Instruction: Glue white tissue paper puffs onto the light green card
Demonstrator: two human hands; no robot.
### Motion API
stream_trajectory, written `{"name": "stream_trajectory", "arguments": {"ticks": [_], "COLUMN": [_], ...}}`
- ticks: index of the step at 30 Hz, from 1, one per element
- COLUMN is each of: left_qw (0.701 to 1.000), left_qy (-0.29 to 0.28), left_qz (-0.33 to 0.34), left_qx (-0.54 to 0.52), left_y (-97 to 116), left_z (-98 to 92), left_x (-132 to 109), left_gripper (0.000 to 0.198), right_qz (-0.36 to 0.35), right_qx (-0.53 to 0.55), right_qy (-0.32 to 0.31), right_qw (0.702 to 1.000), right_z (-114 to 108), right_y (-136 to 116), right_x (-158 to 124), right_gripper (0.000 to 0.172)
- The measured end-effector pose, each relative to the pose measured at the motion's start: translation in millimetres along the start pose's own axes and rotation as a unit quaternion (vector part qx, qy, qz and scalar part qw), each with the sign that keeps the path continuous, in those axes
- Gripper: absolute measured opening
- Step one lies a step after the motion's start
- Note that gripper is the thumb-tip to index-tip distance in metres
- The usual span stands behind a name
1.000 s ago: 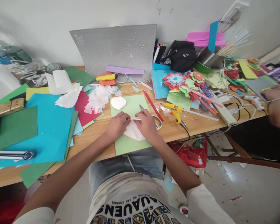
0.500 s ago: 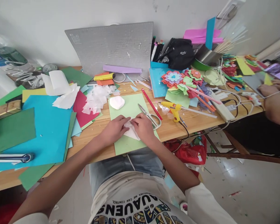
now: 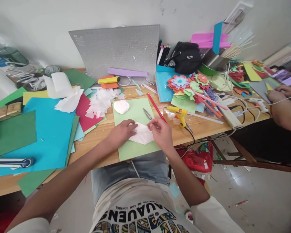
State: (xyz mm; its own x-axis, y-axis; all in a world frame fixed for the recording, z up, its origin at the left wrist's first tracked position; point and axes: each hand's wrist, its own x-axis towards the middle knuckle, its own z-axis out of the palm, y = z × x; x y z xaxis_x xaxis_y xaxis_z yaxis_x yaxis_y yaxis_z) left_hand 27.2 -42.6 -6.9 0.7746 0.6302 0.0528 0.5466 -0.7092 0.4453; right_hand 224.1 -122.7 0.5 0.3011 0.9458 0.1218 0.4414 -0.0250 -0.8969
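Note:
A thin white sheet of tissue paper (image 3: 143,136) is spread between my hands over the light green card (image 3: 129,152). My left hand (image 3: 122,132) pinches its left edge, fingers closed. On the other side my right hand (image 3: 162,132) grips the right edge between thumb and fingertips. Under and behind my right hand lie the scissors (image 3: 147,114); only the blades show, their handles being hidden. A stack of rounded white paper pieces (image 3: 121,106) rests at the card's upper left.
A yellow glue gun (image 3: 179,113) with its cord and a red strip (image 3: 156,106) lie to the right. Torn white scraps (image 3: 100,102) and blue paper (image 3: 49,129) cover the left. Paper flowers (image 3: 180,82) stand behind. A co-worker's hands (image 3: 281,97) are at far right.
The white paper, bunched and folded between my fingers before, is now opened out wider. My right hand has moved right, covering the scissors' handles.

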Motion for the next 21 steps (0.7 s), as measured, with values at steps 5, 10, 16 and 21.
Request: {"name": "stream_trajectory", "arguments": {"ticks": [5, 10, 16, 21], "left_qw": [0.994, 0.986, 0.986, 0.991], "left_qy": [0.063, 0.099, 0.121, 0.107], "left_qz": [-0.087, -0.121, -0.113, -0.080], "left_qx": [0.029, 0.051, -0.027, -0.013], "left_y": [11, 18, 13, 10], "left_z": [8.9, 12.3, 15.6, 12.9], "left_x": [-5, -6, -15, -17], "left_gripper": [0.023, 0.024, 0.028, 0.023], "right_qz": [-0.012, 0.002, 0.046, 0.022], "right_qx": [-0.302, -0.307, -0.252, -0.223], "right_qy": [0.046, 0.048, 0.073, 0.115], "right_qw": [0.952, 0.951, 0.964, 0.968], "right_z": [-7, 6, 18, 24], "right_y": [-3, -14, -13, -11], "right_x": [-22, -17, -3, 6], "right_gripper": [0.029, 0.032, 0.042, 0.036]}}
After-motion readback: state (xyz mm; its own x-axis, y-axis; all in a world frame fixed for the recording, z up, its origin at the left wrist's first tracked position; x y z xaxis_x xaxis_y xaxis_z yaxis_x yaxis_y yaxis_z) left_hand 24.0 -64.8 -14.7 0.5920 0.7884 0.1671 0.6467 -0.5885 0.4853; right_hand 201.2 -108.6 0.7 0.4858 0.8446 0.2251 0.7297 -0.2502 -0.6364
